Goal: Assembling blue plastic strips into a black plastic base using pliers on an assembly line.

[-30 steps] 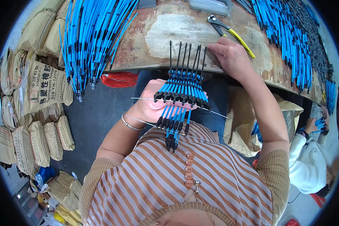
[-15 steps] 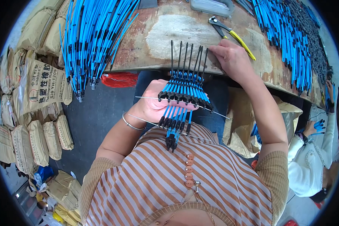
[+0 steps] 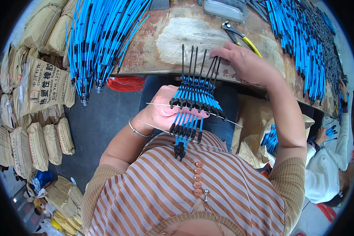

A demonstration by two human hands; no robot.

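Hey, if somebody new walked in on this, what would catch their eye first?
Probably the fan of bright blue rods with black ends in the person's left hand, at the centre, with the right hand by its upper tips. Next, the big blue bundle at upper left and the blue pile at upper right, then the yellow-handled pliers on the worn table.

Rod fan (image 3: 193,95) in L hand (image 3: 159,112), in front of table (image 3: 141,59). On tbl: pliers (image 3: 251,46) R of ctr, tray (image 3: 228,18) behind, rod bundles (image 3: 100,43) L, rod pile (image 3: 297,55) far R. Bags (image 3: 38,147) far L; sack (image 3: 246,151) R, below tbl edge.
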